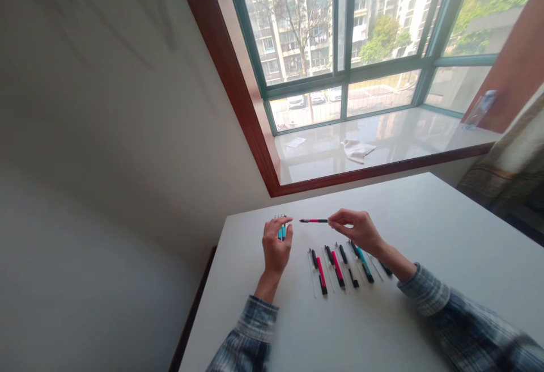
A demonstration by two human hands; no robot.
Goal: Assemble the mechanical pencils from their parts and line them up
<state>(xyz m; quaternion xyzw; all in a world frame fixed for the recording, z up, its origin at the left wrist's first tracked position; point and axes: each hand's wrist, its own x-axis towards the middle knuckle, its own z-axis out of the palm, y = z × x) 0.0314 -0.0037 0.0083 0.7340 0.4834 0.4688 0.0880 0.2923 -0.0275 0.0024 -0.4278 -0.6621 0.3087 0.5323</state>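
The right grip [357,229] holds a pink-and-black pen [314,221], with pink, teal and black pen parts [338,269] below it on the white table [425,213], teal pens [283,233] beside the left grip [276,247], and blue-grey plaid sleeves [425,291] behind both.

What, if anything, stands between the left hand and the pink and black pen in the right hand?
Nothing visible does: only white tabletop shows between the left hand and the pink and black pen. The right hand pinches the pen's far end.
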